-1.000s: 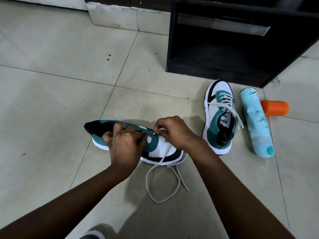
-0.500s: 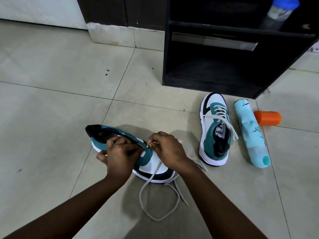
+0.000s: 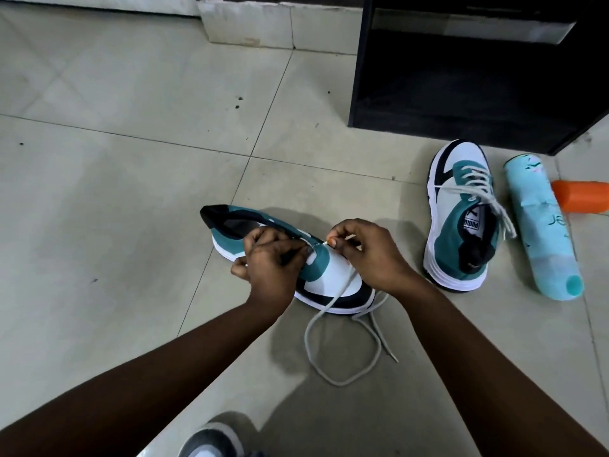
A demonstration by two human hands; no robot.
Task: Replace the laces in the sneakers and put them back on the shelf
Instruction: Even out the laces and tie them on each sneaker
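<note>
Two sneakers sit on the tiled floor (image 3: 131, 179) in front of me, and both my hands are busy on the nearer one. That unlaced sneaker (image 3: 333, 278) lies across my view, heel to the left and toe to the right, teal and white with a black heel and toe trim. My left hand (image 3: 273, 262) curls round its upper near the eyelets, the grip closed on the shoe's side. My right hand (image 3: 369, 255) pinches the tip of the white lace (image 3: 329, 301) between thumb and forefinger, right at the eyelet row and almost touching my left fingertips. From there the lace runs down over the toe and loops loosely on the floor toward me. The laced sneaker (image 3: 461, 222) stands well to the right, toe pointing at the black shelf (image 3: 461, 94), its laces hanging loose over the side. Just beside it lies a light blue bottle (image 3: 540, 232) on its side, with an orange object (image 3: 583, 196) next to the bottle's far end. A grey and white shoe tip (image 3: 211, 440) shows at the bottom edge.
</note>
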